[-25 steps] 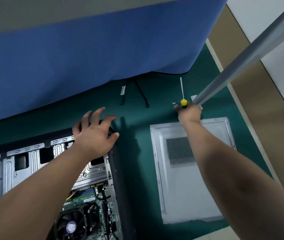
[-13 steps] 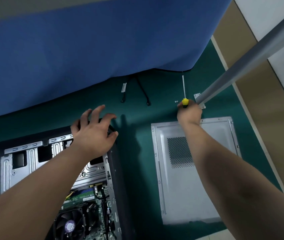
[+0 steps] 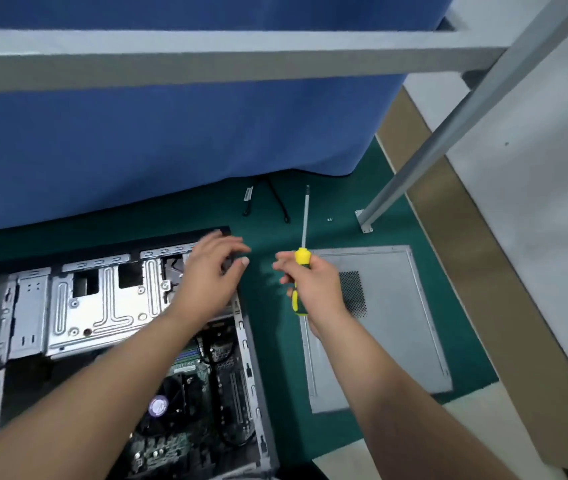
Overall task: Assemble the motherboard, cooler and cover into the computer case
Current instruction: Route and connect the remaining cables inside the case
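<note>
Two hands were over the work. Case lay open on its side at the left of the green surface, black front edge toward the far side. Board sat inside the case at its near end, with the cooler mounted on it, a round purple label at the fan's hub. Silver drive cage filled the far half of the case.

Cover lay flat on the surface to the right of the case, apart from it, inner face up, with a mesh vent patch near its left side.

Left hand hovered over the far right corner of the case, fingers spread and relaxed, grip apart, holding nothing; whether it touched the metal could not be told. Right hand was between case and cover, grip clamped on the yellow-and-black handle of a screwdriver, shaft pointing away from the person.

Beyond the shaft tip lay two black cables near the hem of a blue cloth. Small screws lay on the surface just beside the foot of a grey frame post.
</note>
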Tool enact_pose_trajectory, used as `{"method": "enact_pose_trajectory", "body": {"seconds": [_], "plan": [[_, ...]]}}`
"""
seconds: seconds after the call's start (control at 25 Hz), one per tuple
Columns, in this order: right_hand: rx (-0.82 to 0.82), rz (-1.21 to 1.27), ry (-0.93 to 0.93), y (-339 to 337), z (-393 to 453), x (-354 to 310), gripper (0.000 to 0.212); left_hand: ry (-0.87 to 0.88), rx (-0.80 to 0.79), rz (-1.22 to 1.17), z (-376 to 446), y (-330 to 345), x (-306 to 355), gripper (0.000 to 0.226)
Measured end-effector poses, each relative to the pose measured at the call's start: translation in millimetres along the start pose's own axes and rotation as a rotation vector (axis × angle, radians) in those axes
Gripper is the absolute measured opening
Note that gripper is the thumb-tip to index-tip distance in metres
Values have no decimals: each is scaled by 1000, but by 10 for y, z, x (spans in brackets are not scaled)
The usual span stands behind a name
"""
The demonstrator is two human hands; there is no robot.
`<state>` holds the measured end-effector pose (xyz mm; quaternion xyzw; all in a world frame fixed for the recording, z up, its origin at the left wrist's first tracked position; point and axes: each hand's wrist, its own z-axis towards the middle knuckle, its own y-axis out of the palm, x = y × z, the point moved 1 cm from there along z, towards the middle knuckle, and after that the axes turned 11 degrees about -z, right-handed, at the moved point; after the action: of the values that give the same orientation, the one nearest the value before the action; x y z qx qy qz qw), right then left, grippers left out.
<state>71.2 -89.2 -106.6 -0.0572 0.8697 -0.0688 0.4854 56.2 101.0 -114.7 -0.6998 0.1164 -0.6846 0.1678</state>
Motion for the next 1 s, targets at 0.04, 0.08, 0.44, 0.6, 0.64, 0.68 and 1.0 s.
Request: {"method": "enact_pose_trajectory", "body": {"seconds": [0.04,0.08,0.44,0.6,0.64,0.68,1.0], "plan": [[-59,1,-1,85,-170,-34,11,-59,21,-129,-196,1,44,14],[-106,-13,-7,162,-321,-50,12,-153,15,-281,-372,-1,79,13],[-239,-208,-56,599,-1076,-39,23,-306,-12,-935,-1227,-384,-80,18],[-203,-264,-63,670,-1183,-6,18,-336,41,-1002,-1341,-414,-105,12],[-195,-275,-63,675,-1190,1,18,-341,47,-994,-1350,-413,-106,10],[-189,-283,-63,689,-1200,13,17,-345,53,-972,-1352,-423,-117,8],[-201,-184,-23,855,-1190,81,8,-436,46,-804,-1187,-619,-113,5]]}}
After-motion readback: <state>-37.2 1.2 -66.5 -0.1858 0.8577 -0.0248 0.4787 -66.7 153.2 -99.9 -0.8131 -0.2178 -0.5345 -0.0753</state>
